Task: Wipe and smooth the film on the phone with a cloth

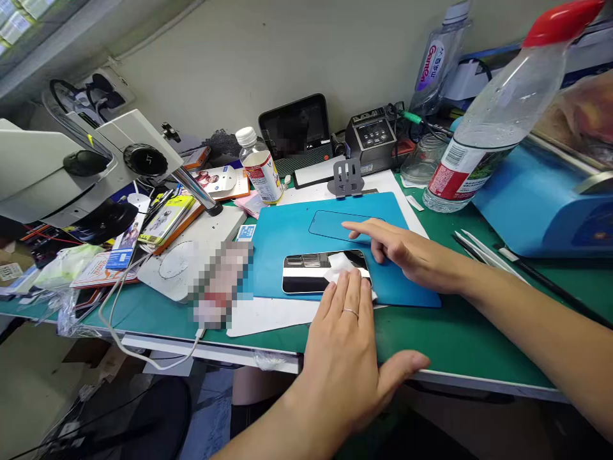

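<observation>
A phone (306,275) with a shiny, mirror-like face lies flat on a blue mat (272,233). My left hand (347,338), a ring on one finger, reaches over its near edge. Its fingers lie flat and press a white wipe (340,263) against the phone, with the thumb spread to the right. My right hand (397,252) is just beyond the phone's right end, index finger stretched out and the others loosely bent; nothing shows in it. Under that index finger, a clear screen protector with a thin black border (330,225) lies on the mat.
A microscope arm (143,150) stands on the left beside stacked boxes. Behind the mat are a small bottle (261,166), a dark screen device (297,128) and a control box (371,137). A red-capped bottle (493,121), tweezers (493,255) and a blue machine (541,198) are right.
</observation>
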A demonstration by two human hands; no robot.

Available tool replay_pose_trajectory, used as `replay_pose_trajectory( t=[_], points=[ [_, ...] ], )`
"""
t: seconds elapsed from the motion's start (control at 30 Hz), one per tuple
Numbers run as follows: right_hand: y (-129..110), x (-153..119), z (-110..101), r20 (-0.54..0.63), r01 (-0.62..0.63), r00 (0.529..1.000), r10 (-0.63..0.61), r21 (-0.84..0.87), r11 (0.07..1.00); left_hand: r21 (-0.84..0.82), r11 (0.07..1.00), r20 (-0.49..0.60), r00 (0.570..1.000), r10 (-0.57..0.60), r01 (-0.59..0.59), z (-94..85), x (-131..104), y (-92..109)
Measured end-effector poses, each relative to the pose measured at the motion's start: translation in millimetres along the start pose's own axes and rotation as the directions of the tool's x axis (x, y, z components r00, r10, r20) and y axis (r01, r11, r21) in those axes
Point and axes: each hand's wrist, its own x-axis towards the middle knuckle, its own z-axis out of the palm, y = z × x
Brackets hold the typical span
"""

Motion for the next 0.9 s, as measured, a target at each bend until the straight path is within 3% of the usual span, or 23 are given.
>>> replay_pose_trajectory(
  t=[0.17, 0.23, 0.37, 0.43, 0.63, 0.8, 0.9],
  points=[
    [1.7, 1.3, 0.4, -0.022, -0.035, 0.999, 0.035, -0.022, 0.999, 0.003, 0.999, 0.018, 0.999, -0.034, 0.034, -0.7, 36.1, -3.7],
    [2.4, 1.7, 0.7, -0.021, -0.032, 0.999, 0.031, -0.026, 0.999, 0.0, 0.999, 0.005, 0.999, -0.049, 0.049, 0.4, 34.4, -0.8],
    [1.1, 1.7, 1.5, -0.014, -0.02, 1.0, 0.02, -0.029, 0.999, -0.031, 0.999, -0.012, 1.0, -0.02, 0.019, -1.8, 0.8, 3.0],
    [0.5, 1.5, 1.6, -0.016, -0.016, 1.0, 0.015, -0.03, 0.999, -0.038, 0.999, 0.001, 1.0, -0.002, 0.002, -4.8, -4.4, -1.0],
    [3.9, 1.6, 0.5, -0.028, -0.025, 0.999, 0.024, -0.046, 0.999, 0.035, 0.997, 0.012, 0.998, -0.066, 0.065, -3.0, 31.5, -14.8],
    [2.1, 2.0, 0.2, -0.003, -0.027, 1.0, 0.027, -0.058, 0.998, 0.011, 0.999, -0.016, 0.999, -0.051, 0.051, -2.8, -8.2, -13.5],
    [-1.1, 1.5, 0.2, 0.003, -0.023, 1.0, 0.023, -0.06, 0.998, 0.011, 0.999, 0.029, 0.999, -0.031, 0.03, -7.4, -18.5, -27.5]
  ],
)
